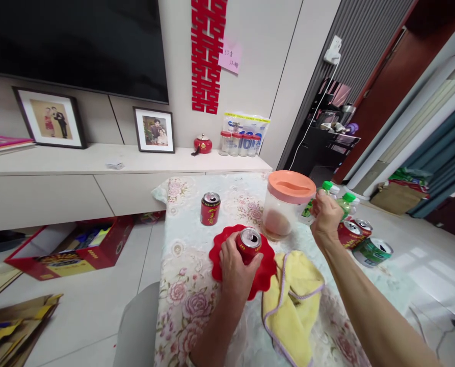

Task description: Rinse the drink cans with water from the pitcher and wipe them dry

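My left hand is closed around an opened red drink can, which stands upright over a red scalloped plate. Just right of the plate is a clear plastic jug with an orange lid and some brownish content low inside. My right hand makes a fist at the jug's right side, apparently around its handle, which the fingers mostly hide. Behind the plate another opened red can stands on the flowered tablecloth. A yellow cloth lies crumpled between my forearms.
Beyond my right hand are green-capped bottles, more red cans and a green tin. A white cabinet with photo frames and lidded jars runs behind the table. An open red box sits on the floor at left.
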The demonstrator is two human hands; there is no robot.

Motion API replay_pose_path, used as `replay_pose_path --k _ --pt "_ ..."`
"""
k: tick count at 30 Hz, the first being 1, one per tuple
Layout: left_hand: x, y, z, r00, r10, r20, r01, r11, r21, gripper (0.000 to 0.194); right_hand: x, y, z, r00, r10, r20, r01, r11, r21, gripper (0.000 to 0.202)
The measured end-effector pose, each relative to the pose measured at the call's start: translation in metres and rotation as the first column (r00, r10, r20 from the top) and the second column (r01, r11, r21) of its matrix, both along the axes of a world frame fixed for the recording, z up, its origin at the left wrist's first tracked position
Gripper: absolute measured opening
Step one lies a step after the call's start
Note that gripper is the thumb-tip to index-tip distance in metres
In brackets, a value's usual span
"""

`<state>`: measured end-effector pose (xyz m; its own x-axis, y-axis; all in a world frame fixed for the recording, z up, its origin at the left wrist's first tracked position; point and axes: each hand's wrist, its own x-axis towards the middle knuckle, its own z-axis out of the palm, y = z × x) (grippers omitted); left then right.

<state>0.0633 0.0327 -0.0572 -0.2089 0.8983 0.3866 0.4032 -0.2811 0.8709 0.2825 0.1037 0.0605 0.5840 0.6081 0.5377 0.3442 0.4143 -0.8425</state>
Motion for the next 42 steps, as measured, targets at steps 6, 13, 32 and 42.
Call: replay_pose_path --k 6,13,32,42 --pt "0.0 0.001 -0.002 1.0 0.014 -0.008 -0.014 1.0 0.02 0.06 -0.008 0.011 -0.03 0.994 -0.021 -0.112 0.025 0.999 0.034 0.058" --pt "0.0 0.002 -0.006 1.0 0.007 -0.018 -0.006 0.999 0.038 0.06 0.0 0.014 -0.046 0.995 0.022 -0.097 -0.027 0.998 -0.051 0.058" --pt "-0.004 0.003 -0.002 0.999 -0.034 0.012 0.034 0.999 -0.009 0.066 0.019 -0.112 -0.053 0.775 0.515 0.367 -0.095 0.668 -0.738 0.058" --pt "-0.006 -0.002 0.007 0.985 -0.098 0.14 0.106 0.993 -0.051 0.062 -0.001 -0.123 -0.047 0.546 0.726 0.418 0.025 0.485 -0.874 0.064"
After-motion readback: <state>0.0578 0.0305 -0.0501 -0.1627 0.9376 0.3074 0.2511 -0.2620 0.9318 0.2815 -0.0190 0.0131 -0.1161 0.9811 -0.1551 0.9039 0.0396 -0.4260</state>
